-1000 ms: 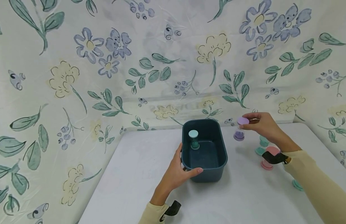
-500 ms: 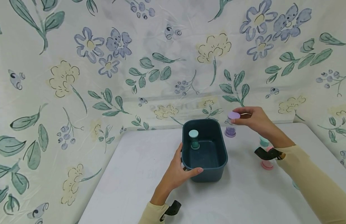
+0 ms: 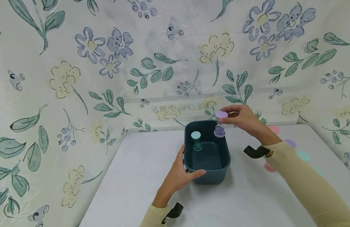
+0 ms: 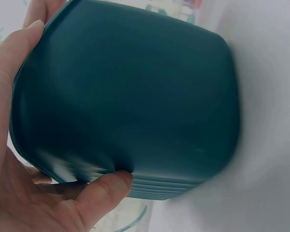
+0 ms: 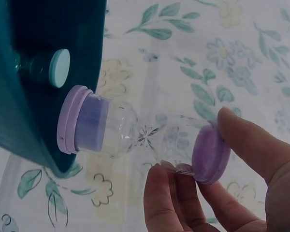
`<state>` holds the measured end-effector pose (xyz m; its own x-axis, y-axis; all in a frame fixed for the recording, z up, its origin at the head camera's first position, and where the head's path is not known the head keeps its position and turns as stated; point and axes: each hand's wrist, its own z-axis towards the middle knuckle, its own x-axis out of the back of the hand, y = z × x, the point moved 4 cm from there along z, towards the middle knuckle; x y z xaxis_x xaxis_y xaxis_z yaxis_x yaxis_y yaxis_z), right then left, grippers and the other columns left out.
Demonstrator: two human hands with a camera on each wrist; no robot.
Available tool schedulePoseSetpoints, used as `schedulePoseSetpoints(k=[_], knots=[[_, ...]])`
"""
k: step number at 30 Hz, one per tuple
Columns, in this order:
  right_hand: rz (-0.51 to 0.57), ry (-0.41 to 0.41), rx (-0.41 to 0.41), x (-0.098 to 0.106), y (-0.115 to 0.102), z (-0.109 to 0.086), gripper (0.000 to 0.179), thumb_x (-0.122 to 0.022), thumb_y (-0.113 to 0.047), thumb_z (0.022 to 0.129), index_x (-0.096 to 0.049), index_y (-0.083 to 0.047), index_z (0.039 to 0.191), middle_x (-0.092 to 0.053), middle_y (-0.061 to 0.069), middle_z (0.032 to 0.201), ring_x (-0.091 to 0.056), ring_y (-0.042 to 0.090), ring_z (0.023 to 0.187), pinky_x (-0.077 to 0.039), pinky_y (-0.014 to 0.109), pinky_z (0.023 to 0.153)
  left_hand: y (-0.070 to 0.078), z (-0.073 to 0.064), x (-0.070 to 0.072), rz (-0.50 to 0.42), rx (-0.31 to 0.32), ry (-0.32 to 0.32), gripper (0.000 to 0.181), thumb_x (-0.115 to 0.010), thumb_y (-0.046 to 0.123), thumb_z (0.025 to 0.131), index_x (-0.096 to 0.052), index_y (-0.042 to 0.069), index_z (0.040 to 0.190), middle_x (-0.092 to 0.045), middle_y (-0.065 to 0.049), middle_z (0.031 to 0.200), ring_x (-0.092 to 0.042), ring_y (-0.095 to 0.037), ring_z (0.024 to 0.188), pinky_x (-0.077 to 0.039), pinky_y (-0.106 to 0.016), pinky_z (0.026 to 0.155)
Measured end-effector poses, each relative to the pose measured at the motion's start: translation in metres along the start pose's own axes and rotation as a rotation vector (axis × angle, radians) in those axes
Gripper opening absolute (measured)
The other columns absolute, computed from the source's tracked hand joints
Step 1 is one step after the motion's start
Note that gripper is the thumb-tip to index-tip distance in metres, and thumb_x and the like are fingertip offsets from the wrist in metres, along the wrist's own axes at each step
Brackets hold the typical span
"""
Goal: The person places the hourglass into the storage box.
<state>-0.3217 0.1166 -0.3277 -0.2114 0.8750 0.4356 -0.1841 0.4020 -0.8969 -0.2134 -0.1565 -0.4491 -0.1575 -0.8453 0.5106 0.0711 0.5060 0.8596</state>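
Note:
My right hand (image 3: 240, 119) pinches a purple sand timer (image 3: 219, 130) by its upper cap, over the right far rim of a dark teal bin (image 3: 206, 177). In the right wrist view the timer's clear glass bulbs (image 5: 171, 137) show, with purple sand in the one towards the bin. My left hand (image 3: 178, 173) grips the bin's near left corner, thumb at the rim and fingers along the side. Inside the bin, towards the left, a green sand timer (image 3: 196, 136) stands upright.
Right of the bin, partly behind the right forearm, more sand timers stand on the white table (image 3: 143, 176): pink-capped (image 3: 273, 129), purple-capped (image 3: 289, 143) and mint-capped (image 3: 303, 156). A floral cloth (image 3: 163, 63) hangs at the back and sides.
My right hand has carried the purple sand timer leftward, from right of the bin to over its rim. Caps behind the forearm have come into sight. The left hand and bin stay put.

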Motion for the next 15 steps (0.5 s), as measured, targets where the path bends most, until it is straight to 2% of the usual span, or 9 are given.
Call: schedulePoseSetpoints(k=[7,15], knots=[[0.04,-0.021,0.017,-0.022,-0.009,0.016,0.052,-0.079,-0.024,0.092,-0.063,-0.004,0.137,-0.063,0.021,0.136,-0.064,0.037,0.124,-0.049,0.054,0.115,-0.001,0.0,0.001,0.009,0.015,0.001,0.127,-0.082,0.068,0.075,-0.006,0.027,0.167,-0.014,-0.002,0.175,-0.028,-0.034,0.158,-0.038,-0.065,0.119],[0.038,-0.052,0.024,-0.048,-0.013,0.027,0.052,-0.081,-0.024,0.09,-0.064,-0.004,0.135,-0.064,0.019,0.135,-0.066,0.036,0.12,-0.053,0.052,0.111,0.0,0.0,0.0,0.016,0.019,-0.005,0.126,-0.081,0.069,0.075,-0.006,0.028,0.167,-0.015,0.0,0.175,-0.029,-0.033,0.158,-0.037,-0.066,0.119]])
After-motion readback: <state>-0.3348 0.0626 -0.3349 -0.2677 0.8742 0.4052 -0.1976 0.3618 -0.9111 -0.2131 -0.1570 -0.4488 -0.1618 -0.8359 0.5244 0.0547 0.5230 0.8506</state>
